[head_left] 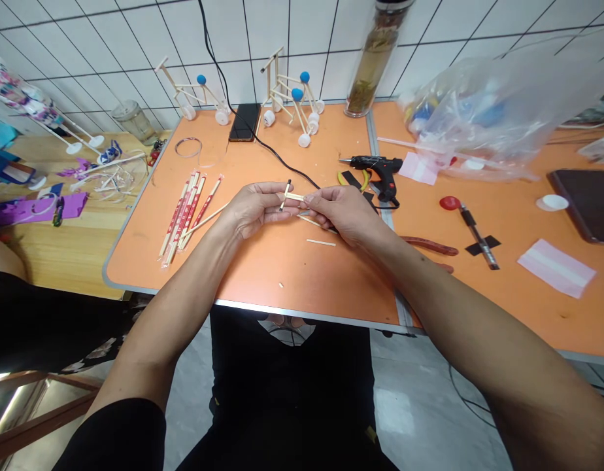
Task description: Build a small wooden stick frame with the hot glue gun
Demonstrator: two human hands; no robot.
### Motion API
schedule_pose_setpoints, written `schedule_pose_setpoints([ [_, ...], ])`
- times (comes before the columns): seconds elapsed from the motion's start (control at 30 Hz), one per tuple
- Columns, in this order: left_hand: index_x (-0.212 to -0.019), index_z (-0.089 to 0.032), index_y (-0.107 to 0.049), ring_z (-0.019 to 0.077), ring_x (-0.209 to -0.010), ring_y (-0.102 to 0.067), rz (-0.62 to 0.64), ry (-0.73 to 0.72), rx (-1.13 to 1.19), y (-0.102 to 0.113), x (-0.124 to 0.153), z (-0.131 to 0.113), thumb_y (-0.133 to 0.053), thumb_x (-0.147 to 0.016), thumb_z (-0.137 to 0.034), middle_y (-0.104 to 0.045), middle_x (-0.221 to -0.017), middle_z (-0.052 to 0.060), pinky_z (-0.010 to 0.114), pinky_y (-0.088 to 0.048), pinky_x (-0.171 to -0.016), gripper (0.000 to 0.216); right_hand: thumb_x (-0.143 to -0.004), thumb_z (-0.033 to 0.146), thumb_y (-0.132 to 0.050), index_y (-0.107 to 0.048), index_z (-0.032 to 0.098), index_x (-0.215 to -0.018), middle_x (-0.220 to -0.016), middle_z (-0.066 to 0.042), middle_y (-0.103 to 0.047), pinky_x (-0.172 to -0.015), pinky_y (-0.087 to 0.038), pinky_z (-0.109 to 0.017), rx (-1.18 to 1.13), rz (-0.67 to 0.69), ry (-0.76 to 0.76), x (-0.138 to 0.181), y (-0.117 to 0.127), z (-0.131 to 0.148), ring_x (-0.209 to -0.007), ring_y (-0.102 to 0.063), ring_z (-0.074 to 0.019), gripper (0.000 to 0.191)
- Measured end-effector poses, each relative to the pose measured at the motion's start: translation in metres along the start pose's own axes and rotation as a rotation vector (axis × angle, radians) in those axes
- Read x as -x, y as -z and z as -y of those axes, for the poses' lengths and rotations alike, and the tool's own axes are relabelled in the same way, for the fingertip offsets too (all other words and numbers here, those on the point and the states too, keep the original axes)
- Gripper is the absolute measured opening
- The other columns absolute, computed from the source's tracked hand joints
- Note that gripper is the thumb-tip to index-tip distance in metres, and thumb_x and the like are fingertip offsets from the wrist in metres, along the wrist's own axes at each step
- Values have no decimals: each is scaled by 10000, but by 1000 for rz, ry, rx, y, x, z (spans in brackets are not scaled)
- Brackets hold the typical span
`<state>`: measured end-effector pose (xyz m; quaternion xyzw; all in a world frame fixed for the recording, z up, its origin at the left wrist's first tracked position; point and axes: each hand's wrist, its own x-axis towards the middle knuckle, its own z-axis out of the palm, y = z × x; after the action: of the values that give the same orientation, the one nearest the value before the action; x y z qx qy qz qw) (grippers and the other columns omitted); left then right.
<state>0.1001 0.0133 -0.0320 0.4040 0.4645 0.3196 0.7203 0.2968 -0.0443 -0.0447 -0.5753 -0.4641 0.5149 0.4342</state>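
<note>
My left hand (255, 208) and my right hand (342, 212) meet above the orange table (263, 268). Between their pinched fingertips they hold a small piece of crossed wooden sticks (292, 195), one short stick upright and one lying across. Both hands are closed on it. Under my right hand lie loose stick pieces (321, 243). A bundle of wrapped chopsticks (187, 214) lies just left of my left hand. A black glue gun (378, 171) rests beyond my right hand, with yellow-handled pliers (350, 178) beside it.
Stick models with blue balls and white wheels (292, 98) stand at the back by a phone (245, 122) and black cable. A tall jar (373, 59), a plastic bag (483, 114), a craft knife (478, 235), another phone (589, 203) and pink paper (555, 267) lie right. A wooden table (61, 248) stands left.
</note>
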Motion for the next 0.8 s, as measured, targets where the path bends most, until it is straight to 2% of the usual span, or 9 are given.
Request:
schedule_pose_setpoints([
  [0.3, -1085, -89, -809, 203, -787, -868, 15, -7, 2, 2, -2, 2, -733, -950, -8, -875, -927, 150, 274, -707, -844, 175, -1045, 180, -725, -773, 115, -828, -568, 18, -573, -450, -326, -208, 2, -1, -8, 1, 0, 2, -475, -420, -68, 232],
  [0.53, -1113, -80, -815, 235, -877, -882, 0, -2, 8, 1, -1, 2, -743, -929, -6, -873, -942, 165, 345, -703, -961, 211, -1014, 217, -781, -765, 127, -803, -571, 15, -586, -455, -325, -216, -7, -4, -16, 1, -1, 2, -479, -420, -67, 230],
  [0.8, -1071, -95, -816, 219, -815, -873, 4, -6, 8, 2, -2, 2, -764, -912, -8, -874, -928, 151, 320, -706, -915, 189, -1012, 206, -775, -764, 126, -792, -576, 12, -580, -454, -328, -210, -21, -6, -2, 2, -1, 3, -484, -420, -68, 235],
])
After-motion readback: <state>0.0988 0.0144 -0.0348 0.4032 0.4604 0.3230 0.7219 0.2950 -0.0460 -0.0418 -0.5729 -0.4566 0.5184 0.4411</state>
